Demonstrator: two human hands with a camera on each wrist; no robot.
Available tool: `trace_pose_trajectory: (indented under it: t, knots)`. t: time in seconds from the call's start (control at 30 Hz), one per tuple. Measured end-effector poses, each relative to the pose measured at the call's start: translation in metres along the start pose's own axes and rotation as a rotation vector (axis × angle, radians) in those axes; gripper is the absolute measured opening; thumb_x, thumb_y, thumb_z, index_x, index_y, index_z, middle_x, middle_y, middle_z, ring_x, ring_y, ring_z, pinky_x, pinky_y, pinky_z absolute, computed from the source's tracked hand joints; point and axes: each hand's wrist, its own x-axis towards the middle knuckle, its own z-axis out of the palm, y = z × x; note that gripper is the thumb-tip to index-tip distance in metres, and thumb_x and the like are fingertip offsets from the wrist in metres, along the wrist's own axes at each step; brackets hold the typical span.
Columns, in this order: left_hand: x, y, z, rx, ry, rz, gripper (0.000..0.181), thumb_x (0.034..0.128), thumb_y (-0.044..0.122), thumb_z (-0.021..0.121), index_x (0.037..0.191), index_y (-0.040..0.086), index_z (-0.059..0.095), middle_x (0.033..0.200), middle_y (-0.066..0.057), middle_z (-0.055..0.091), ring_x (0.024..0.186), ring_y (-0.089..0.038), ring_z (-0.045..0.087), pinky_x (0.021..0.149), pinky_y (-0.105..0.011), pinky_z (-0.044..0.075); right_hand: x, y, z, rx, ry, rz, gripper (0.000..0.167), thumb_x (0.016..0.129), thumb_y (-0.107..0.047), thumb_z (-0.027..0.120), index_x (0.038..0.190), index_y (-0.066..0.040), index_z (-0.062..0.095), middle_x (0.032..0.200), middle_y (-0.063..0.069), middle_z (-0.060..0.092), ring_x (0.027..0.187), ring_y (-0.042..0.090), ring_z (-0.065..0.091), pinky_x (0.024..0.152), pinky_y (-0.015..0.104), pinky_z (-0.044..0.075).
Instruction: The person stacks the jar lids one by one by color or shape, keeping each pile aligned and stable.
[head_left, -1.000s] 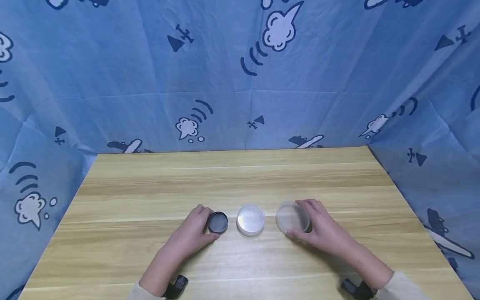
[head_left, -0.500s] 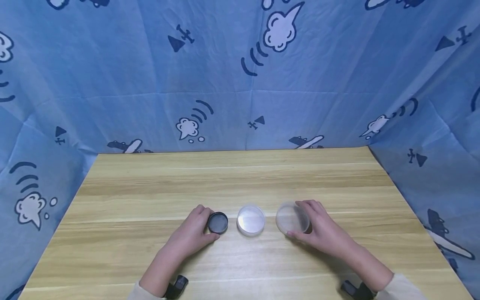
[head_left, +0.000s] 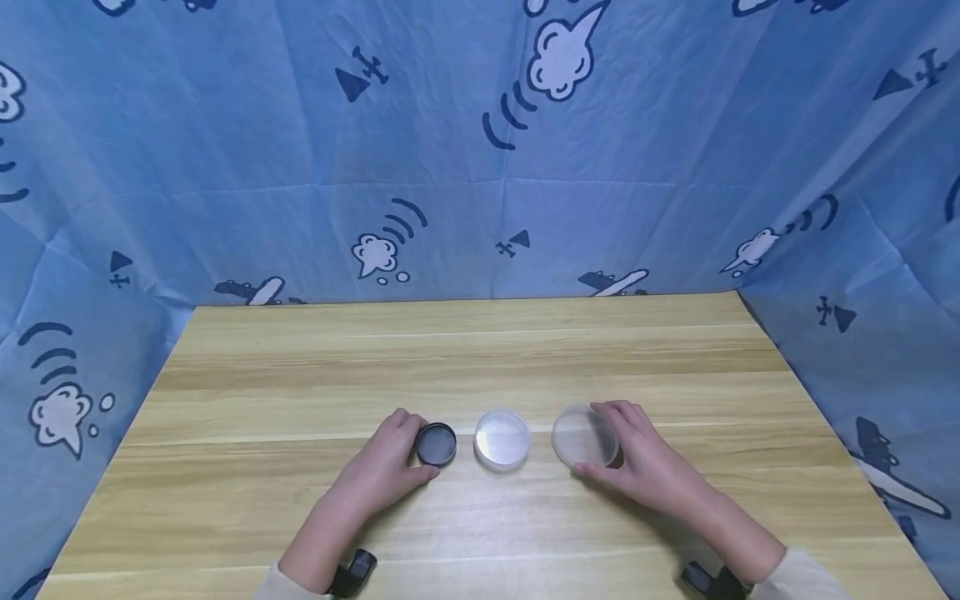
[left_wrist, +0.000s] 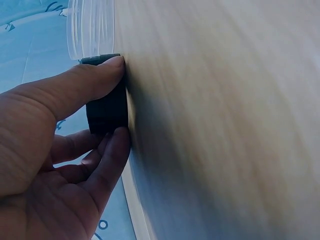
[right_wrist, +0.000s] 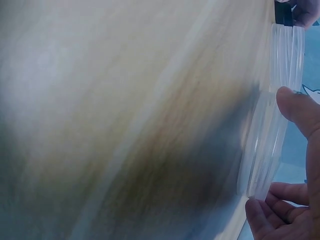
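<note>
On the wooden table, in the head view, my left hand [head_left: 384, 468] holds a small black round container [head_left: 437, 447] by its sides. The left wrist view shows thumb and fingers on the rim of this dark container [left_wrist: 107, 107]. My right hand [head_left: 647, 460] grips a wide clear round dish [head_left: 581, 437], thumb at the near side and fingers at the far side. In the right wrist view the clear dish [right_wrist: 261, 145] lies low on the tabletop. Between the hands sits another clear round dish [head_left: 502, 442], untouched by either hand.
The wooden tabletop [head_left: 465, 358] runs back to a blue printed cloth [head_left: 450, 142] hanging behind and at both sides. A black device [head_left: 352, 575] is on the left wrist, another [head_left: 712, 579] on the right.
</note>
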Motion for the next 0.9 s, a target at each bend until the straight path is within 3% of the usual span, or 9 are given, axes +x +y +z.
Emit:
trace_pose_trajectory:
  t: [0.73, 0.9]
  knots:
    - [0.0006, -0.0018, 0.0012, 0.003, 0.010, 0.000, 0.047, 0.0786, 0.015, 0.091, 0.117, 0.003, 0.066, 0.105, -0.005, 0.060, 0.099, -0.018, 0.057, 0.093, -0.043, 0.056, -0.0014, 0.0011, 0.0042, -0.001, -0.005, -0.007, 0.093, 0.080, -0.051, 0.088, 0.145, 0.002, 0.050, 0.137, 0.020, 0.057, 0.125, 0.035, 0.059, 0.098, 0.053, 0.059]
    - [0.0010, -0.0024, 0.0025, -0.013, 0.010, -0.005, 0.048, 0.0793, 0.015, 0.090, 0.119, 0.003, 0.066, 0.107, -0.005, 0.060, 0.102, -0.019, 0.058, 0.095, -0.044, 0.055, -0.0022, 0.0014, 0.0027, 0.011, -0.015, 0.013, 0.093, 0.084, -0.056, 0.083, 0.148, 0.003, 0.048, 0.141, 0.023, 0.055, 0.129, 0.039, 0.056, 0.103, 0.058, 0.055]
